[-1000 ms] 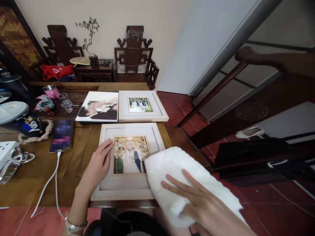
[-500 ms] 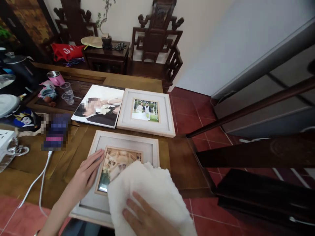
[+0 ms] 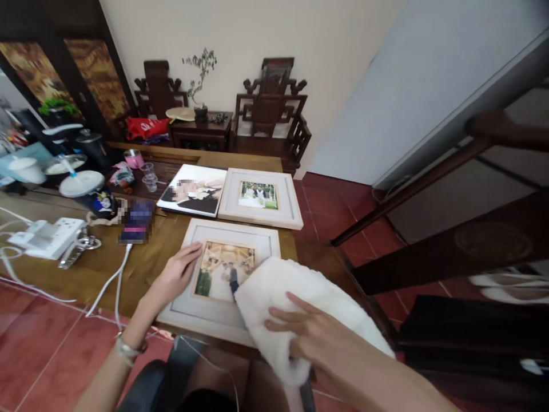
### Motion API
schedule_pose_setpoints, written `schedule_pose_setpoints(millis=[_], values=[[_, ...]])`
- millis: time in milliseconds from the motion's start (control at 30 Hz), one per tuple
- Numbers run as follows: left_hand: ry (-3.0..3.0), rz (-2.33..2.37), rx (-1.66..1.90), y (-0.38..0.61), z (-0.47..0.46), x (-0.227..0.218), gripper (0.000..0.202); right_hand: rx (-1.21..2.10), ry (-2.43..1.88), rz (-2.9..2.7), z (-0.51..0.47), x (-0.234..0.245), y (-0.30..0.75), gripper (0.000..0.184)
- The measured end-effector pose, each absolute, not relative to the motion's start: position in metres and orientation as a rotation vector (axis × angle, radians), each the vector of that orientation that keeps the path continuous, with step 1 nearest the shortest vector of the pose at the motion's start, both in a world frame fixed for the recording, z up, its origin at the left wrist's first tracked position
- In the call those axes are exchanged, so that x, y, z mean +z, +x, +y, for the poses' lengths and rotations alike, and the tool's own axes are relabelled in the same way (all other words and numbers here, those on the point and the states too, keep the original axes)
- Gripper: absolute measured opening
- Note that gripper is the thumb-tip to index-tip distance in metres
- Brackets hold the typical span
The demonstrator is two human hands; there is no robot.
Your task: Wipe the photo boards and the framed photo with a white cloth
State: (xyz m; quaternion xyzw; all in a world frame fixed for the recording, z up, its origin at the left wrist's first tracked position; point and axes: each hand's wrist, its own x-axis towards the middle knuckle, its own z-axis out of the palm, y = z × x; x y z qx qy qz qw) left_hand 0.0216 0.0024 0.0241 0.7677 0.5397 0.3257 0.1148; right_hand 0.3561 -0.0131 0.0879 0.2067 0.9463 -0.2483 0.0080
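Observation:
A picture frame (image 3: 180, 306) with a pale border lies flat at the near edge of the wooden table, a photo behind its glass. My left hand (image 3: 178, 273) rests on the frame's left side with fingers stretched flat, beside the photo. A fluffy white towel (image 3: 266, 292) covers the frame's right part and hangs over its edge. On top of the towel is my right hand (image 3: 302, 329), fingers spread and pressing into the cloth; its thumb is hidden in the folds. Behind lie a second frame (image 3: 295, 212) and a white-covered photo album or panel (image 3: 184, 173).
To the left are a phone (image 3: 136, 220) on a white cable, a power strip (image 3: 60, 237), a lidded cup (image 3: 83, 184) and a pink mug (image 3: 134, 159). A dark wooden chair (image 3: 441, 246) stands close on the right. Another chair (image 3: 274, 109) is by the wall.
My right hand and the towel have moved right, uncovering more of the photo. My left hand stays on the frame's left side. The camera view has shifted, showing more of the left table.

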Motion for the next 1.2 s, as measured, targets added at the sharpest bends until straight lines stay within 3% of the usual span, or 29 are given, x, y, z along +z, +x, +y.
schedule_pose_setpoints(millis=[133, 333, 467, 733, 1000, 1200], values=[[2.262, 1.586, 0.950, 0.021, 0.008, 0.022, 0.036, -0.783, 0.858, 2.969, -0.039, 0.100, 0.329, 0.046], [2.297, 1.559, 0.950, 0.015, 0.015, 0.016, 0.037, -0.809, 0.879, 3.029, -0.050, 0.091, 0.258, 0.048], [2.295, 1.541, 0.954, 0.014, 0.016, 0.012, 0.037, -0.782, 0.972, 2.991, -0.052, 0.096, 0.270, 0.048], [2.277, 1.517, 0.981, 0.017, 0.014, 0.012, 0.035, -0.473, 1.274, 2.877, -0.060, 0.092, 0.336, 0.047], [2.299, 1.460, 1.002, 0.015, 0.016, 0.011, 0.034, 0.033, 1.486, 3.028, 0.034, 0.076, 0.307, 0.053], [2.325, 1.467, 0.985, 0.015, 0.016, 0.014, 0.034, 0.177, 1.107, 3.162, 0.079, 0.074, 0.226, 0.033]])
